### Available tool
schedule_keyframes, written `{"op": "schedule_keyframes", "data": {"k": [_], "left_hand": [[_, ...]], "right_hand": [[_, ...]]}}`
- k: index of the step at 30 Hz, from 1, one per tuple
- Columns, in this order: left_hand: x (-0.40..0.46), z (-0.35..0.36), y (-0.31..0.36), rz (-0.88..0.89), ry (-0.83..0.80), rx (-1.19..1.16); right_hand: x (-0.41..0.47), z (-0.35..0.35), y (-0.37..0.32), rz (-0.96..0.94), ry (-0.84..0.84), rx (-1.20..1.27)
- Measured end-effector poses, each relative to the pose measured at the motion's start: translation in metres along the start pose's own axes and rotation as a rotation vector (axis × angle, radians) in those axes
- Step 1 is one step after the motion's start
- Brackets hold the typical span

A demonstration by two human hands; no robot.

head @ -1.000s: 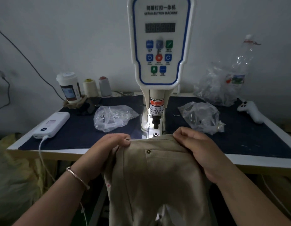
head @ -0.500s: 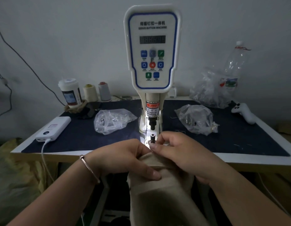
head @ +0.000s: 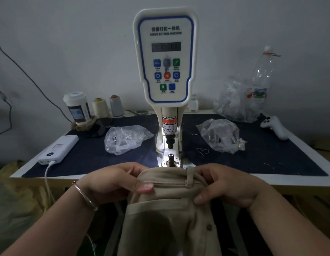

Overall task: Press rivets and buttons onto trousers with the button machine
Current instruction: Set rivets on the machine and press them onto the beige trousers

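Observation:
The white servo button machine (head: 165, 58) stands at the table's middle, its black punch (head: 170, 142) above a lit lower die (head: 171, 156) that holds a small metal part. Beige trousers (head: 169, 206) hang off the front edge, waistband just short of the die. My left hand (head: 112, 182) grips the waistband's left side, thumb on top. My right hand (head: 227, 183) grips the right side beside a belt loop (head: 189, 177). A button (head: 209, 227) shows on the cloth lower right.
Two clear plastic bags of small parts lie either side of the machine, left bag (head: 123, 138) and right bag (head: 221, 135). A white power bank (head: 59, 149) with cable, a cup (head: 77, 108), thread cones (head: 100, 108), a bottle (head: 260, 78) and a white controller (head: 275, 126) sit around.
Both hands spread apart from a bunched hold near the die to a wider grip along the waistband. The trousers were turned, so a belt loop now faces up.

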State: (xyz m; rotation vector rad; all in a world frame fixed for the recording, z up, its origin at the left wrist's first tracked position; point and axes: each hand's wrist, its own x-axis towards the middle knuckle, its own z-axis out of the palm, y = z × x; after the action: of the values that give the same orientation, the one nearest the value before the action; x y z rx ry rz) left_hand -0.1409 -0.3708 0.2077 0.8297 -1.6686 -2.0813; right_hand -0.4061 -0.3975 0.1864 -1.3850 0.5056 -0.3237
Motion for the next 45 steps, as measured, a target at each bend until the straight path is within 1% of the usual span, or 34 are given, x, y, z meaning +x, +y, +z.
{"op": "schedule_keyframes", "data": {"k": [2,4,7,9,11,16,17,20,22,23,25,26,27,28,29,31,32,34,37,39,41,45], "left_hand": [[-0.001,0.0,0.002,-0.007,0.06,0.047],[0.001,-0.002,0.001,-0.057,0.125,0.101],[0.008,0.001,-0.001,-0.108,0.178,0.228],[0.01,-0.001,-0.002,-0.114,0.254,0.229],[0.01,-0.007,-0.005,-0.088,0.306,0.163],[0.014,-0.018,-0.01,-0.023,0.344,-0.007],[0.015,-0.019,-0.009,-0.021,0.356,-0.024],[0.014,-0.026,-0.01,-0.009,0.436,-0.09],[0.008,-0.036,-0.011,0.002,0.527,-0.136],[0.005,-0.043,-0.012,-0.001,0.578,-0.133],[-0.001,-0.058,-0.013,-0.022,0.671,-0.091],[-0.002,-0.066,-0.014,-0.034,0.714,-0.063],[-0.002,-0.074,-0.016,-0.046,0.758,-0.035],[0.0,-0.08,-0.018,-0.061,0.796,-0.001],[0.003,-0.086,-0.022,-0.085,0.825,0.037],[0.013,-0.091,-0.032,-0.141,0.853,0.067],[0.018,-0.093,-0.037,-0.161,0.865,0.056],[0.028,-0.095,-0.046,-0.188,0.886,0.054],[0.033,-0.103,-0.046,-0.236,0.866,0.054],[0.033,-0.107,-0.044,-0.262,0.842,0.046],[0.033,-0.109,-0.045,-0.259,0.831,0.045],[0.034,-0.113,-0.051,-0.244,0.849,0.018]], "right_hand": [[0.009,0.003,0.002,-0.021,0.064,0.045],[0.018,0.006,0.001,-0.021,0.155,0.025],[0.03,0.012,0.0,0.008,0.367,-0.087],[0.034,0.011,-0.002,0.016,0.47,-0.075],[0.037,0.009,-0.005,0.016,0.511,-0.029],[0.047,-0.004,-0.007,0.003,0.491,0.141],[0.048,-0.008,-0.006,-0.006,0.505,0.136],[0.048,-0.025,0.002,-0.038,0.661,-0.05],[0.043,-0.043,0.012,-0.063,0.825,-0.165],[0.04,-0.054,0.018,-0.051,0.944,-0.274],[0.032,-0.08,0.028,0.015,1.213,-0.64],[0.029,-0.092,0.032,0.034,1.313,-0.818],[0.027,-0.104,0.035,0.044,1.373,-0.955],[0.027,-0.115,0.036,0.063,1.393,-1.058],[0.027,-0.124,0.036,0.109,1.371,-1.153],[0.033,-0.139,0.034,0.252,1.238,-1.316],[0.036,-0.144,0.031,0.335,1.161,-1.349],[0.043,-0.149,0.024,0.473,1.061,-1.344],[0.051,-0.156,0.013,0.537,1.043,-1.329],[0.054,-0.159,0.004,0.612,1.025,-1.277],[0.057,-0.162,-0.004,0.693,0.996,-1.196],[0.063,-0.162,-0.017,0.794,0.929,-1.08]]}}
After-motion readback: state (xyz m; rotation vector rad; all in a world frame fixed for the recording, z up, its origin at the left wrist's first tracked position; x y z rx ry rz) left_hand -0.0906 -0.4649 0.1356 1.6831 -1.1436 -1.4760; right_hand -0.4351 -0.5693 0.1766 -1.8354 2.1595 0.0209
